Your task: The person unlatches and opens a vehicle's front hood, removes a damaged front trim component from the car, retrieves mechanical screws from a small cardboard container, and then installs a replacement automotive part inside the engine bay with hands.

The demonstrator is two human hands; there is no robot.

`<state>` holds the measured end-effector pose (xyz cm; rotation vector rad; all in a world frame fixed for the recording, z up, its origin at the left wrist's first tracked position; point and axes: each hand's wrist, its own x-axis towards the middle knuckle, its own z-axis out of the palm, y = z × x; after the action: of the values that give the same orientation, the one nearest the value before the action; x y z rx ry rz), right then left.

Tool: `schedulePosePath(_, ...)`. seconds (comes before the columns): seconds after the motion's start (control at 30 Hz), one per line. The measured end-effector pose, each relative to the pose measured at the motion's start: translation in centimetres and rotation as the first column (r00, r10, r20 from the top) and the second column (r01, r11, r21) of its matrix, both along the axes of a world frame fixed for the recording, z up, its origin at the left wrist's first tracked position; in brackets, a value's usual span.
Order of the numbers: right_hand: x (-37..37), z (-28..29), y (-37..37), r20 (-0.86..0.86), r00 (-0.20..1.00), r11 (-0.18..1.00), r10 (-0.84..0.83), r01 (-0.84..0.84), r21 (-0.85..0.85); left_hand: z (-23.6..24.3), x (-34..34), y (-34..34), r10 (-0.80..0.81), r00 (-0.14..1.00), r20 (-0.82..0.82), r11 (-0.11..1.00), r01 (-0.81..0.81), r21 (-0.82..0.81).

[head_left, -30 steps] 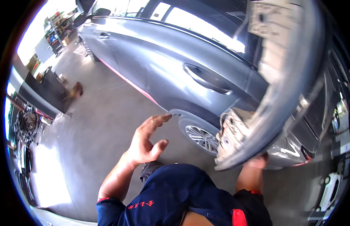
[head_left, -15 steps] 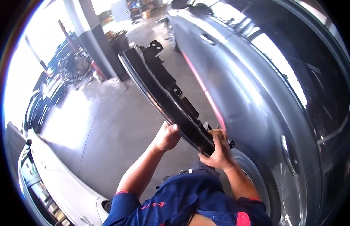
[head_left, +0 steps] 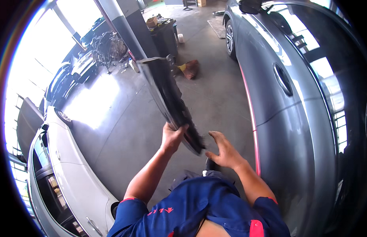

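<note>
A long, slightly curved black car part (head_left: 167,93) slants up and away in front of me, glossy along its left edge and jagged along its right. My left hand (head_left: 173,136) grips it from the left, near its lower end, with the thumb over the top face. Just right of that lower end is my right hand (head_left: 225,150), its fingers spread and nothing held in it. A narrow gap seems to lie between its thumb and the part. Motion blurs the part's right edge.
A grey car (head_left: 270,114) stands close on my right, a white car (head_left: 77,166) on my left. Ahead are a pillar (head_left: 130,33), a dark bin (head_left: 163,41) with things on top, and a reddish broom head (head_left: 189,69). Loose car parts (head_left: 106,49) are heaped at the far left.
My right hand has let go of the black part and opened beside it. My left hand still holds it. The view has shifted, bringing the broom and bin into sight.
</note>
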<state>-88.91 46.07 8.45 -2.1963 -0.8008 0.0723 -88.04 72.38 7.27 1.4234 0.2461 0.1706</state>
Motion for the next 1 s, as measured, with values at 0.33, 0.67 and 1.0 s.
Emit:
schedulePosePath(0.33,28.0,1.2,9.3,-0.700,0.629,0.837,0.340,0.137,0.530,-2.1,23.3,9.0,0.011,0.970,0.243,0.477,-0.219,0.852)
schedulePosePath(0.67,51.9,0.0,19.0,-0.896,0.327,0.362,0.300,0.830,0.425,-5.5,51.5,15.7,-0.230,0.932,0.281,0.177,-0.244,0.953)
schedulePosePath(1.0,75.1,-1.5,20.5,-0.778,0.563,0.108,0.279,0.786,0.608,-1.1,79.2,18.8,-0.446,0.883,0.145,0.143,-0.090,0.986)
